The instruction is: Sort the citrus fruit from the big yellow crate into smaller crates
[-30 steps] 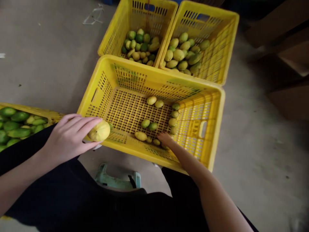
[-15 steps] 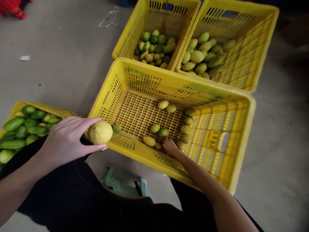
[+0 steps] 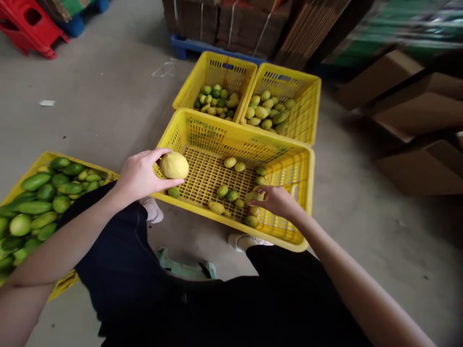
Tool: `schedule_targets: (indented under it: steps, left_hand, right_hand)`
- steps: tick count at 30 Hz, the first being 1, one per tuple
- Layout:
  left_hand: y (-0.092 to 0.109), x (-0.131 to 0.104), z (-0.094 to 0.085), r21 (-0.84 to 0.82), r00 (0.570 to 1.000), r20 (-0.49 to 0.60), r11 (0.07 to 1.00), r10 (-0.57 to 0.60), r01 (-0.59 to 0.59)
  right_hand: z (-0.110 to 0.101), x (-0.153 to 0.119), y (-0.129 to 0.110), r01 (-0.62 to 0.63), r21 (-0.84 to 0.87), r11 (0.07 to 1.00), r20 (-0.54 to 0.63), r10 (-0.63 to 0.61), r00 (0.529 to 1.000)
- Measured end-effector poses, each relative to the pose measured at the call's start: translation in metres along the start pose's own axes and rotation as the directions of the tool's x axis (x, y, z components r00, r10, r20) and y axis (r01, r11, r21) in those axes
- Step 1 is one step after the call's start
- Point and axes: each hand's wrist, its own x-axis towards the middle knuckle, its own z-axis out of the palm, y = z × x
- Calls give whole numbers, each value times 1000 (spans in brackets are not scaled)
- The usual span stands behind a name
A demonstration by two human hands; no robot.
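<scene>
A plump yellow lemon (image 3: 174, 166) sits between the thumb and fingers of my left hand (image 3: 141, 174), above the left rim of the near yellow crate (image 3: 217, 219). Inside that crate, toward its right end, my right hand (image 3: 275, 200) is closed around a yellow-green lemon (image 3: 252, 198). Small lemons line the crate floor's right side. More yellow and green ones lie in the middle, among them a green lemon (image 3: 232, 195), and a further green fruit (image 3: 173, 192) lies by the left wall.
Two yellow crates (image 3: 315, 111) holding mixed fruit adjoin the near crate's far side. At left stands a crate of green fruit (image 3: 34, 207). A red stool (image 3: 32, 29), cardboard boxes (image 3: 419, 106), a blue pallet (image 3: 181, 46) and a pale green stool (image 3: 184, 267) are around.
The view has tilted up, showing boxes and the pallet behind. My right hand has risen from the crate floor with a lemon in its fingers. My left hand still holds its lemon.
</scene>
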Motion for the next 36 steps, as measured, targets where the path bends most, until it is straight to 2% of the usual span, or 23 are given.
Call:
schedule_targets:
  steps: [2, 3, 5, 7, 9, 11, 13, 15, 17, 19, 24, 29, 33, 36]
  left_hand:
    - [7, -1, 0, -95, 1000, 17, 995, -12, 14]
    - [10, -1, 1, -152, 999, 32, 988, -23, 27]
    - [16, -1, 5, -288, 996, 72, 955, -46, 65]
    - [21, 1, 10, -454, 991, 121, 884, -65, 113]
    - [25, 3, 16, -637, 980, 186, 752, -64, 170]
    - [29, 5, 21, -785, 966, 255, 572, -51, 238]
    - [33, 6, 27, -876, 953, 300, 387, -30, 288]
    - [38, 6, 34, -921, 949, 316, 239, -1, 307]
    - [42, 5, 40, -942, 951, 307, 160, 48, 296]
    - [46, 5, 43, -956, 958, 264, 158, 108, 246]
    - [58, 8, 41, -951, 965, 90, 310, 247, 9]
    - [68, 10, 40, -829, 944, -102, 497, 312, -254]
    - [72, 14, 48, -729, 927, -222, 580, 303, -364]
    - [73, 17, 52, -656, 913, -276, 635, 300, -407]
  right_hand:
    - [-24, -31, -15, 34, 258, 966, -122, -2, 992]
    - [-34, -45, -24, 78, 393, 916, -185, -4, 983]
    - [-47, -71, -41, 189, 621, 761, -296, 4, 955]
    - [-51, -88, -58, 281, 774, 568, -363, 34, 931]
    - [-47, -93, -73, 325, 869, 374, -374, 63, 925]
    - [-39, -87, -84, 342, 917, 205, -363, 78, 928]
    - [-30, -77, -94, 351, 932, 91, -358, 86, 930]
    - [-23, -67, -103, 347, 937, 36, -349, 82, 933]
    - [-22, -62, -113, 357, 934, 22, -358, 69, 931]
    - [-23, -61, -123, 389, 920, 41, -391, 60, 919]
    - [-29, -66, -138, 495, 853, 167, -514, 95, 853]
    - [-34, -65, -137, 574, 780, 250, -608, 81, 790]
    - [-36, -62, -134, 623, 669, 405, -717, 129, 686]
    - [-34, -60, -132, 633, 611, 475, -769, 165, 618]
